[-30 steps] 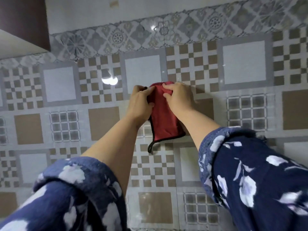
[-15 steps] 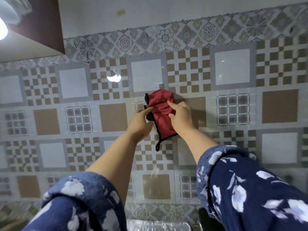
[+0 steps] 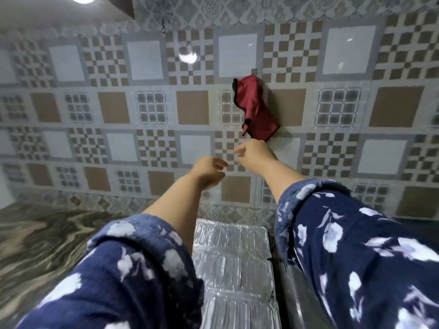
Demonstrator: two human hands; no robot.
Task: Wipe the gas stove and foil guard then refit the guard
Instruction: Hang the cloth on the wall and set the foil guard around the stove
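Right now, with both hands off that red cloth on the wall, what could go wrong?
The red cloth hangs bunched and crooked on the tiled wall; what holds it is hidden, so it might slip off. It would likely drop toward the foil guard below. Both the left hand and right hand are empty beneath it.

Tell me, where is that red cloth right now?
In the head view the red cloth hangs on the tiled wall, right of centre, just above the right hand and well above the foil guard.
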